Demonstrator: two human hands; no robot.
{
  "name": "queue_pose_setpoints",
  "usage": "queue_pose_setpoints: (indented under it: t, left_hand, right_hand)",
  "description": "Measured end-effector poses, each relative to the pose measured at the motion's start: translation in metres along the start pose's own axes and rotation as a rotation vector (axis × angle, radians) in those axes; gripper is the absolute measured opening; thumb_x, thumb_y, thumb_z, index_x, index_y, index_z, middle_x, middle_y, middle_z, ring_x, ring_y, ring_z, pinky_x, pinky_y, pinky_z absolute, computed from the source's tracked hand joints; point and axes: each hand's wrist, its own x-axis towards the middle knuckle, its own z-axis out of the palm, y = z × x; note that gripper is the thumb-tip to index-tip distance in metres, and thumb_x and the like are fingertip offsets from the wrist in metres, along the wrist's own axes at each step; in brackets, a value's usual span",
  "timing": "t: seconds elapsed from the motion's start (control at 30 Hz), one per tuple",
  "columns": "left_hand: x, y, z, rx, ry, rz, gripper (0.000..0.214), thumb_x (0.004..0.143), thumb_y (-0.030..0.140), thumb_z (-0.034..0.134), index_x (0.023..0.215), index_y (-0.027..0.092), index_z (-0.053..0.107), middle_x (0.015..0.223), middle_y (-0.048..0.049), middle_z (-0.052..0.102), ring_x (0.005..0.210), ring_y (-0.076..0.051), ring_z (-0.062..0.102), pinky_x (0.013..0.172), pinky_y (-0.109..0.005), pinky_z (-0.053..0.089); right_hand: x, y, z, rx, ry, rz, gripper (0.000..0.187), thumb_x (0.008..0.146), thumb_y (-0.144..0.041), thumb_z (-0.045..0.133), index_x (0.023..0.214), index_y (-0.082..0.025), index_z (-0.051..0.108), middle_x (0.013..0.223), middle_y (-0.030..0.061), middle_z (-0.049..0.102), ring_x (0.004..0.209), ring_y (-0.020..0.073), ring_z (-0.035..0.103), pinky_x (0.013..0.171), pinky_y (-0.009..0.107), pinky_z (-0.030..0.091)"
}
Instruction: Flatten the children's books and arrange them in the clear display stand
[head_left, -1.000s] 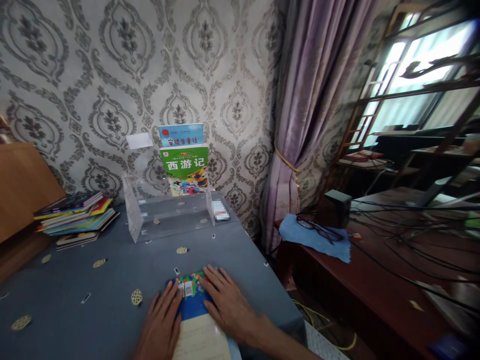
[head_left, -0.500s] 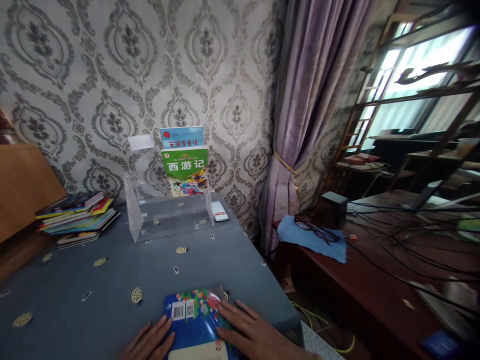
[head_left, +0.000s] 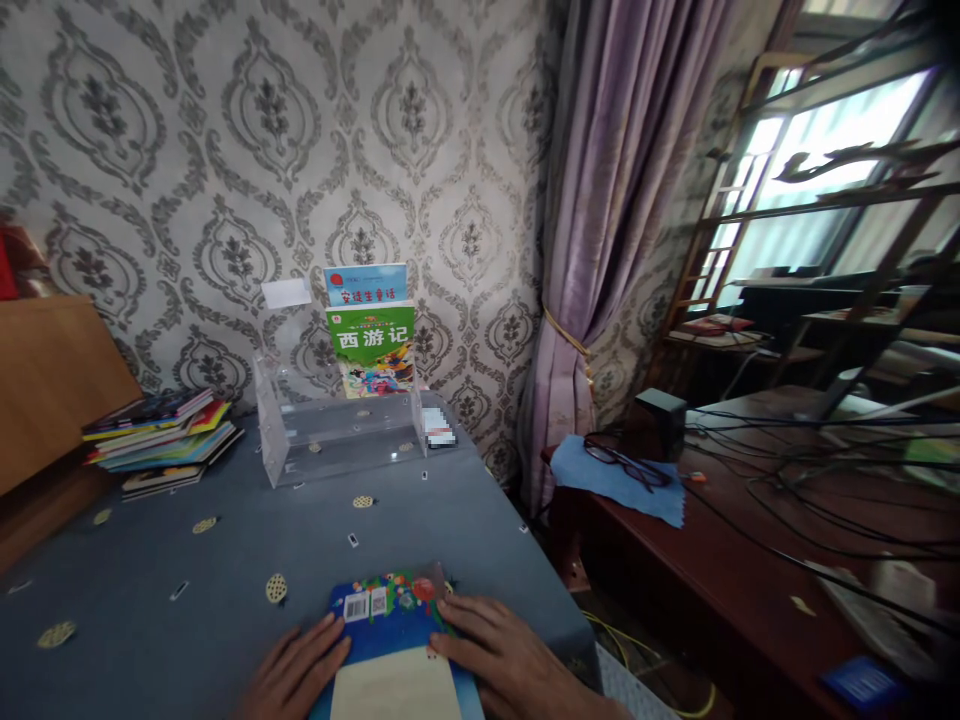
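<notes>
Books (head_left: 373, 345) already stood in the clear rack (head_left: 273, 435); the blue book (head_left: 390, 638) lay on the table (head_left: 225, 570) outside it, left hand (head_left: 298, 668) and right hand (head_left: 510, 655) flat-fingered at its edges, any pinch unclear.

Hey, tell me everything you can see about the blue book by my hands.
The blue book lies flat on the grey tablecloth, apparently closed. Its glossy-looking cover has colourful pictures along the far end, a barcode and square code near the far left corner, and a cream panel nearer. Your left hand touches its left edge, your right hand its right side.
</notes>
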Motion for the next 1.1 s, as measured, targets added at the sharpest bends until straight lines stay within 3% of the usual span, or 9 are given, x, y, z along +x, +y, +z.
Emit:
queue_pose_setpoints:
  t: [0.1,0.2,0.27,0.4,0.47,0.57,0.73,0.93,1.1]
  left_hand:
    - [0.016,-0.005,-0.005,-0.223,0.166,-0.176,0.057,0.085,0.055,0.060,0.140,0.042,0.052,0.133,-0.0018,0.065,0.117,-0.028,0.065,0.095,-0.041,0.056]
    - [0.045,0.001,-0.013,-0.551,0.231,-0.461,0.043,0.087,0.058,0.054,0.115,0.031,0.072,0.114,-0.0045,0.074,0.107,-0.029,0.069,0.093,-0.045,0.057]
    - [0.067,0.008,-0.017,-0.683,0.451,-0.664,0.046,0.085,0.058,0.058,0.115,0.025,0.072,0.114,-0.0066,0.073,0.112,-0.029,0.066,0.099,-0.045,0.053]
    - [0.114,0.016,-0.019,-0.738,0.616,-0.779,0.056,0.085,0.060,0.056,0.124,0.021,0.063,0.122,-0.0086,0.068,0.123,-0.029,0.058,0.112,-0.047,0.041]
    - [0.135,0.013,-0.021,-0.766,0.675,-0.802,0.059,0.084,0.061,0.056,0.125,0.019,0.060,0.125,-0.0106,0.066,0.125,-0.030,0.056,0.113,-0.048,0.038]
    - [0.162,0.001,-0.027,-0.798,0.707,-0.746,0.060,0.083,0.062,0.056,0.121,0.017,0.059,0.120,-0.0121,0.067,0.117,-0.029,0.060,0.107,-0.045,0.044]
    - [0.192,-0.021,-0.030,-0.777,0.771,-0.686,0.058,0.084,0.061,0.054,0.121,0.016,0.058,0.118,-0.0120,0.067,0.115,-0.028,0.061,0.105,-0.043,0.044]
    - [0.198,-0.032,0.003,-0.769,0.789,-0.751,0.061,0.087,0.059,0.052,0.129,0.016,0.050,0.123,-0.0140,0.063,0.126,-0.029,0.054,0.110,-0.044,0.040]
    - [0.189,-0.032,0.014,-0.809,0.716,-0.735,0.066,0.089,0.059,0.051,0.139,0.017,0.042,0.125,-0.0131,0.062,0.129,-0.027,0.053,0.111,-0.043,0.040]
  right_hand:
    - [0.023,-0.003,-0.017,0.155,0.102,0.031,0.036,0.101,-0.030,0.044,0.134,-0.024,0.057,0.133,0.0108,0.064,0.126,0.0212,0.056,0.104,0.035,0.048]
    - [0.047,-0.005,-0.028,0.282,0.205,0.116,0.032,0.101,-0.031,0.041,0.122,-0.021,0.064,0.114,0.0098,0.071,0.107,0.0208,0.065,0.094,0.033,0.052]
    - [0.062,-0.004,-0.031,0.324,0.279,0.206,0.032,0.102,-0.034,0.040,0.112,-0.021,0.066,0.102,0.0072,0.072,0.095,0.0203,0.067,0.086,0.031,0.053]
    - [0.089,0.010,-0.027,0.373,0.395,0.318,0.034,0.103,-0.038,0.037,0.098,-0.021,0.065,0.084,0.0016,0.071,0.074,0.0167,0.064,0.072,0.026,0.051]
    - [0.102,0.019,-0.024,0.342,0.432,0.368,0.031,0.102,-0.036,0.038,0.095,-0.019,0.063,0.079,0.0014,0.070,0.068,0.0156,0.061,0.067,0.024,0.048]
    - [0.121,0.032,-0.022,0.278,0.472,0.396,0.028,0.101,-0.031,0.038,0.096,-0.018,0.062,0.079,0.0034,0.071,0.066,0.0157,0.061,0.065,0.024,0.046]
    - [0.148,0.048,-0.025,0.183,0.527,0.430,0.026,0.101,-0.030,0.038,0.101,-0.017,0.061,0.078,0.0061,0.072,0.064,0.0171,0.064,0.063,0.025,0.046]
    - [0.164,0.066,0.001,0.153,0.589,0.524,0.026,0.103,-0.030,0.035,0.106,-0.017,0.058,0.085,0.0096,0.075,0.074,0.0205,0.071,0.065,0.025,0.050]
    - [0.160,0.068,0.025,0.064,0.667,0.481,0.033,0.105,-0.033,0.029,0.102,-0.018,0.058,0.091,0.0118,0.073,0.085,0.0223,0.071,0.075,0.031,0.054]
